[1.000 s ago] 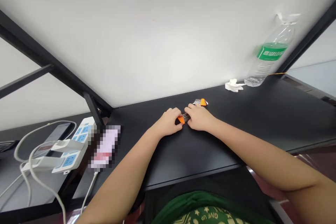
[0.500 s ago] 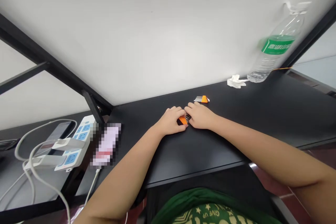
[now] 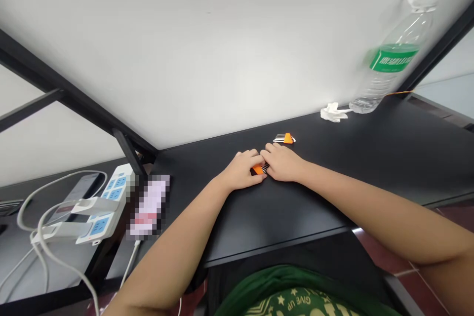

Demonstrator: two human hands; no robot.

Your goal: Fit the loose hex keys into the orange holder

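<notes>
A hex key set with an orange holder (image 3: 257, 170) and thin metal rods lies low over the black desk between my hands. My left hand (image 3: 244, 170) is closed around the orange holder, thumb at the near side and fingers at the far side. My right hand (image 3: 282, 162) has its fingers curled at the rod ends, pressed close to the left fingertips. The right fingers cover part of the rods, so their exact grip is partly hidden. Just beyond my right hand lies a second orange-held hex key set (image 3: 285, 138), its silver rods pointing left.
A clear plastic bottle (image 3: 392, 59) with a green label and a crumpled white tissue (image 3: 334, 112) stand by the wall at the back right. To the left are a phone (image 3: 150, 207) on a charging cable and a white power strip (image 3: 111, 202) with plugged-in chargers.
The camera view has shifted slightly. Both hands keep nearly the same place and hold, with the left fingertips a touch closer to the right hand.
</notes>
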